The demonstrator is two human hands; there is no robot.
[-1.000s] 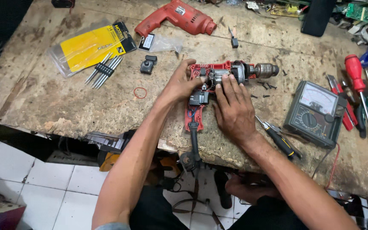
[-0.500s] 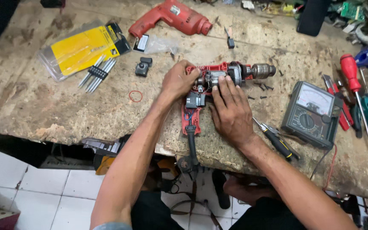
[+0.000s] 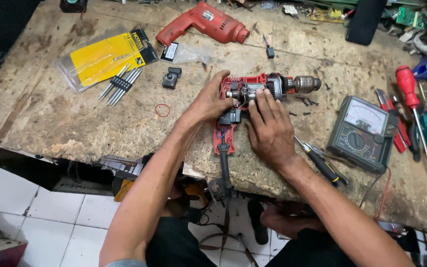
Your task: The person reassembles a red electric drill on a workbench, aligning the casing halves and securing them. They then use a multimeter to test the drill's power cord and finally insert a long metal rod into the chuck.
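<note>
While opened, both hands (image 3: 243,116) on drill (image 3: 253,89)

A flat clear plastic package (image 3: 102,59) with a yellow and black card lies at the bench's upper left, a small black-and-white label (image 3: 169,51) just right of it, and a dark meter (image 3: 364,133) with a pale, slanted dial window sits at right.

Left hand (image 3: 211,101): bare, no glove | right hand (image 3: 271,129): bare, no glove | forearms: uncovered | sleeve: pale hem at left upper arm | legs: dark trousers
</note>
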